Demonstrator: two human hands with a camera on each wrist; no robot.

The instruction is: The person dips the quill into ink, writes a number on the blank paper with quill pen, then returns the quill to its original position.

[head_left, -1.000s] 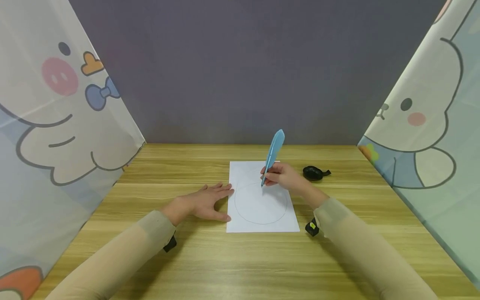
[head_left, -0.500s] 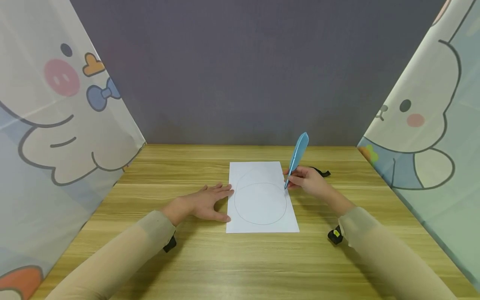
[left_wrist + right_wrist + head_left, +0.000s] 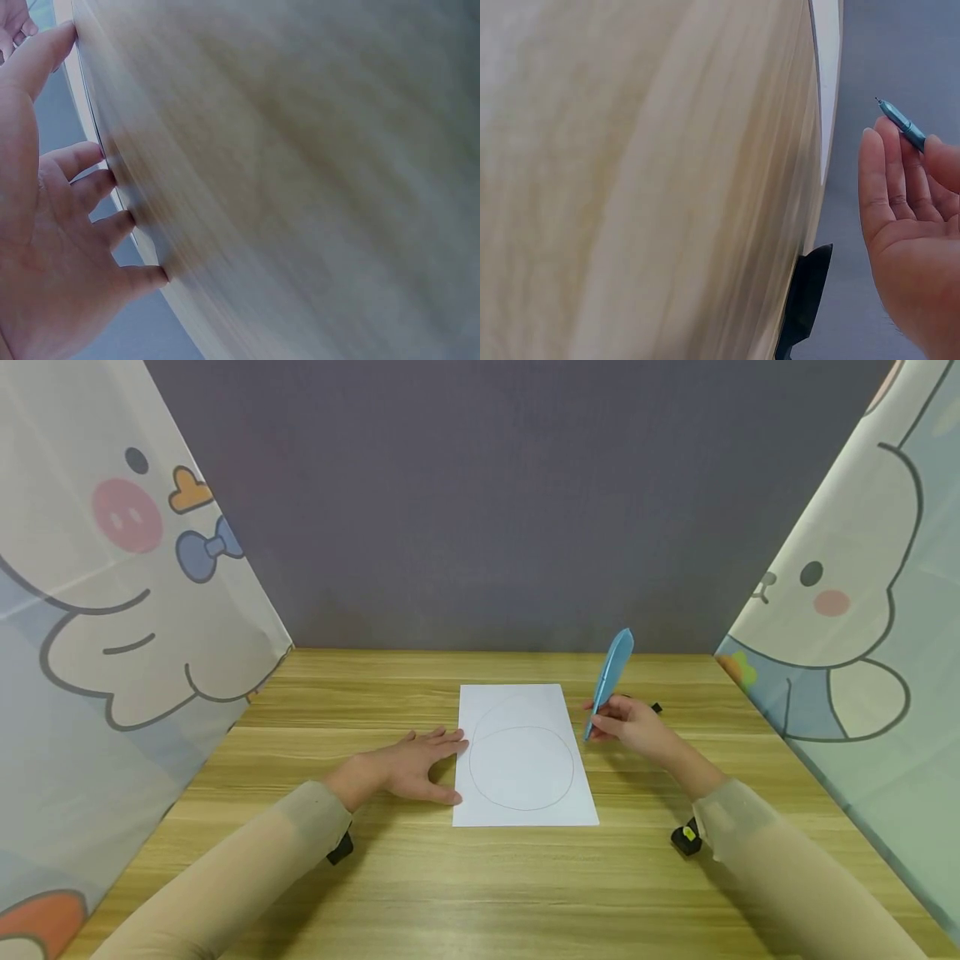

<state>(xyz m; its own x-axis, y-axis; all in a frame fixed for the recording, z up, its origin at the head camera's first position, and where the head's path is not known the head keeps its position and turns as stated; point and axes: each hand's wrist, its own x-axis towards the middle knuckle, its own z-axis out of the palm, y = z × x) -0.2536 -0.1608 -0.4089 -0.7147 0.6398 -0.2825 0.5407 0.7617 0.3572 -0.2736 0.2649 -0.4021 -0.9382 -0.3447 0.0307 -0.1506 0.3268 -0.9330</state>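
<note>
A white sheet of paper lies on the wooden table, with a thin-lined circle and a fainter arc above it drawn on it. My left hand rests flat at its left edge, fingers spread, index fingertip and thumb tip right at the edge. Just beyond the right edge, my right hand pinches a light blue feather-shaped pen between thumb and fingers, nib down. In the right wrist view the pen points its bare tip away from the table, and that hand is raised clear of the surface.
A black object with a strap is mostly hidden behind my right hand; in the right wrist view this black object stands on the table. A dark grey panel rises behind, with cartoon-printed sheets at both sides.
My right hand has moved right with the pen, from over the paper to beyond its right edge, uncovering the arc and covering most of the black object. The left hand has stayed put.
</note>
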